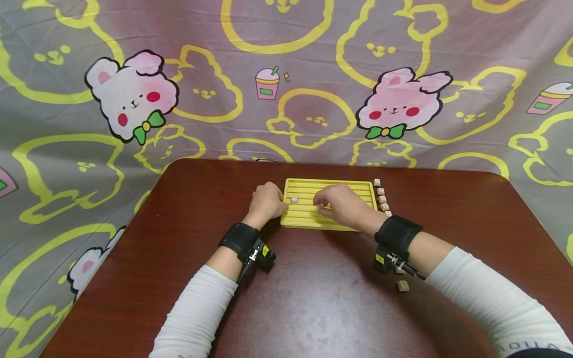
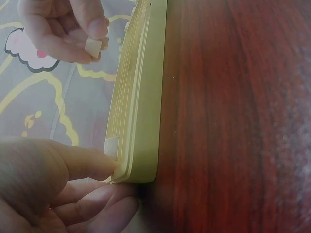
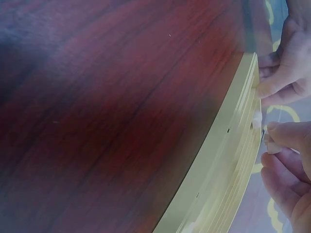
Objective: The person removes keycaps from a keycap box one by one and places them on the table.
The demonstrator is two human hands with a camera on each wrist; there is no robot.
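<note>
A yellow tray (image 1: 329,181) with raised ridges running lengthwise lies on the table. My left hand (image 1: 267,201) grips its left end, the thumb (image 2: 99,165) over the rim and the other fingers against the outside. Just inside that end, a small beige cube (image 1: 294,199) with a mark on top sits among the ridges. Over the middle of the tray, my right hand (image 1: 343,204) pinches another beige cube (image 2: 93,47) between thumb and fingertips. That held cube (image 3: 273,146) appears raised above the tray.
Several beige cubes (image 1: 382,199) stand in a line along the tray's right side. Nearer, another cube (image 1: 403,286) lies below the right wrist strap, with one more partly hidden behind it. A patterned cloth (image 1: 313,59) hangs behind the brown table (image 1: 201,199).
</note>
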